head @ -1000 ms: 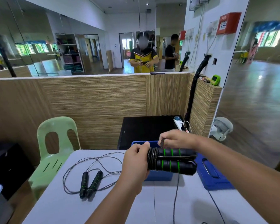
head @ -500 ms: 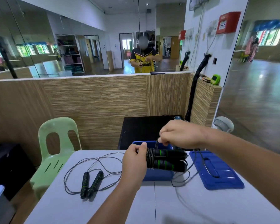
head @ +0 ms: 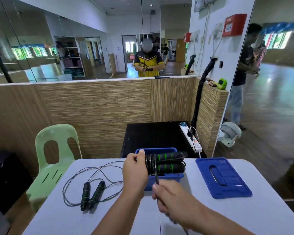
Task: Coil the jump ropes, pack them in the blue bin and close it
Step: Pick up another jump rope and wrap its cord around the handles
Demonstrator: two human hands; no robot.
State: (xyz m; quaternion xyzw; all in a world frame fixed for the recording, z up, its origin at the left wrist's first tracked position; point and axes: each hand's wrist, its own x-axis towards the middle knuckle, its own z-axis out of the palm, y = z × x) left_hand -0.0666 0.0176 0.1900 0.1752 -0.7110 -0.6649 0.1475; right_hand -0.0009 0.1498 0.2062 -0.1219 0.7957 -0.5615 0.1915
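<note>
While the left hand (head: 134, 170) clamps the two black foam handles with green bands (head: 170, 162) above the open blue plastic bin (head: 165, 181), the right hand (head: 166, 199) pinches the thin black cord (head: 156, 175), winding it on. This looks like mid-coil; next, tuck the tail and lower the bundle in. A second, uncoiled black jump rope (head: 92, 192) lies on the grey table (head: 109, 223), the blue lid (head: 222, 177) beside the bin.

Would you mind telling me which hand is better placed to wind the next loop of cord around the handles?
The right hand: it already pinches the free cord, while the left hand clamps the handles.
</note>
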